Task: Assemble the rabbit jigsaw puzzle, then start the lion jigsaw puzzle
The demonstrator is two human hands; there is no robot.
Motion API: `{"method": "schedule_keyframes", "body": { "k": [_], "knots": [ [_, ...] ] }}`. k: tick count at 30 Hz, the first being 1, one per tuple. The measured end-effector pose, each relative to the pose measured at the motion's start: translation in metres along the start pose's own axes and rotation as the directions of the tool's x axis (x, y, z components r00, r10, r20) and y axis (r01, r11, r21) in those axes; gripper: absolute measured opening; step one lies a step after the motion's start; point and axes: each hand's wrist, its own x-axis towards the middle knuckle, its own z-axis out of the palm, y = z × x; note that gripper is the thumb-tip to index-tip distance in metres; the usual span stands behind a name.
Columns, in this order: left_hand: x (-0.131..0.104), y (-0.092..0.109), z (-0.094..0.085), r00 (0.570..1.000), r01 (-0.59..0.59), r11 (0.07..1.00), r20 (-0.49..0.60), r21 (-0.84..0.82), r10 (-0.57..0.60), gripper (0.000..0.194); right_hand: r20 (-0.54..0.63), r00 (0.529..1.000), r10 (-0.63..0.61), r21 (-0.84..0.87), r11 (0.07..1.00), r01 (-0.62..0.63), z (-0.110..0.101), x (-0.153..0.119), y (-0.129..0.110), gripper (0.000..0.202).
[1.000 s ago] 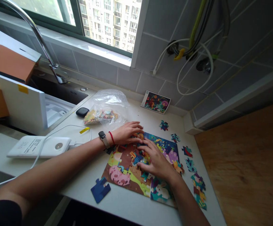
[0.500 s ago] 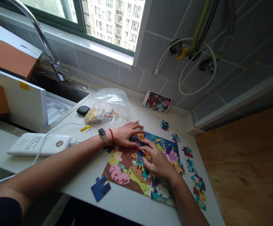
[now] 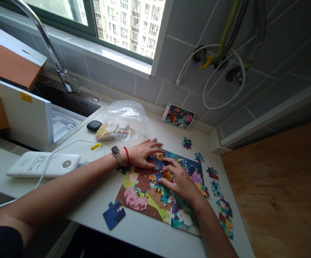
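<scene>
Seems to be at the step of settling pieces in the upper middle of the puzzle (image 3: 155, 200), spread flat on the counter (image 3: 91, 202) beneath both hands. Resting with the left hand (image 3: 140, 154) open, palm down across the upper left edge, and reaching in with the right hand (image 3: 181, 181) half open, thumb and fingertips apart over the middle, with nothing visibly pinched. Hard to tell what lies under the fingers. Calls, in all likelihood, for light, even pressure along the seams, without nudging joined parts loose. Beyond the edges, to be seen apart: a dark blue piece (image 3: 113, 215) near the lower left corner, loose pieces (image 3: 225, 211) along the right, and a picture card (image 3: 178, 116) by the wall
</scene>
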Motion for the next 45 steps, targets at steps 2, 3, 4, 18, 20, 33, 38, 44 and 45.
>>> {"method": "schedule_keyframes", "body": {
  "k": [2,3,4,18,20,33,38,44,45],
  "knots": [
    [0.0,0.0,-0.001,1.0,0.0,1.0,-0.001,-0.001,0.0,0.073,0.014,1.0,0.001,-0.012,1.0,-0.001,-0.002,-0.001,0.0,0.017],
    [0.0,0.001,-0.001,1.0,0.001,1.0,0.0,-0.002,-0.001,0.073,0.026,1.0,-0.002,-0.016,1.0,0.002,-0.003,-0.001,-0.001,0.018],
    [0.0,0.001,-0.001,1.0,0.002,1.0,0.0,-0.003,-0.002,0.072,0.04,0.999,-0.004,-0.019,1.0,0.004,-0.005,-0.001,-0.002,0.021],
    [0.001,0.004,-0.005,1.0,0.018,1.0,0.015,0.01,-0.018,0.07,0.001,0.994,0.108,-0.101,0.989,-0.107,0.007,0.001,-0.019,0.038],
    [0.002,0.006,-0.007,0.998,0.045,0.999,0.041,0.008,-0.045,0.063,-0.021,0.995,0.101,-0.086,0.991,-0.102,0.007,0.001,-0.017,0.038],
    [0.001,0.005,-0.005,0.995,0.042,0.996,0.085,0.085,-0.049,0.068,-0.014,1.0,0.02,-0.087,0.996,-0.021,0.003,0.0,-0.009,0.04],
    [0.001,0.005,-0.004,0.996,0.046,0.997,0.071,0.067,-0.051,0.069,-0.032,0.999,0.015,-0.09,0.996,-0.018,0.005,-0.001,-0.003,0.036],
    [0.001,0.004,-0.004,0.997,0.041,0.997,0.069,0.068,-0.046,0.069,-0.048,0.999,-0.01,-0.102,0.995,0.005,0.007,0.001,-0.002,0.034],
    [0.001,0.004,-0.003,0.997,0.04,0.997,0.069,0.069,-0.045,0.069,-0.054,0.998,-0.014,-0.104,0.995,0.008,0.008,0.001,-0.003,0.034]
  ]
}}
